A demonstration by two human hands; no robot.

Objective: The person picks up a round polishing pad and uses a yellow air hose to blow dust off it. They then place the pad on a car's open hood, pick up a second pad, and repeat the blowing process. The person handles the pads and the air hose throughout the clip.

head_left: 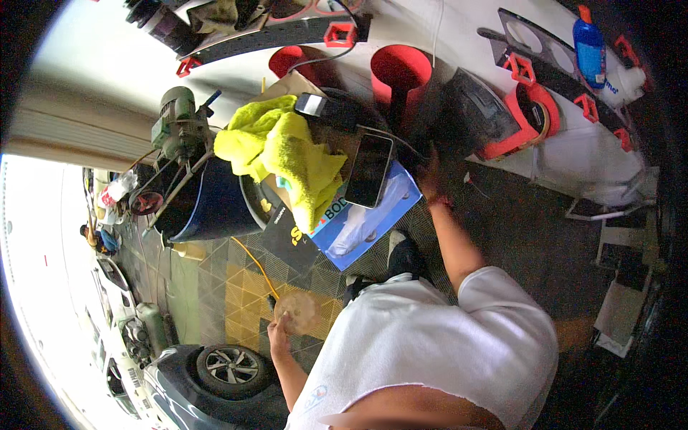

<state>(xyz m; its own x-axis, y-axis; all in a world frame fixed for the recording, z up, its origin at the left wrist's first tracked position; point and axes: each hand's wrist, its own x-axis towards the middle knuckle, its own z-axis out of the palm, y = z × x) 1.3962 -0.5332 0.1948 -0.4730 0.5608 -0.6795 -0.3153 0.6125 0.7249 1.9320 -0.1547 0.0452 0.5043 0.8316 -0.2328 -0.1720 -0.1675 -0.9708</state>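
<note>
My left hand (279, 332) is closed on the edge of 1 pale round disc (301, 312), over the floor (247, 283), not set down yet. My right hand (430, 178) is near the blue box (369, 223), too dark to tell its grip. What's left, I can't tell.

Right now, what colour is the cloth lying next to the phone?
The cloth is bright yellow-green; it shows in the head view, the only one here.

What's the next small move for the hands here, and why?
Probably bring the left hand and its pale round disc toward the blue box: the disc is well apart from the right hand, which is near the box. Whether that hand grips anything is unclear.
</note>
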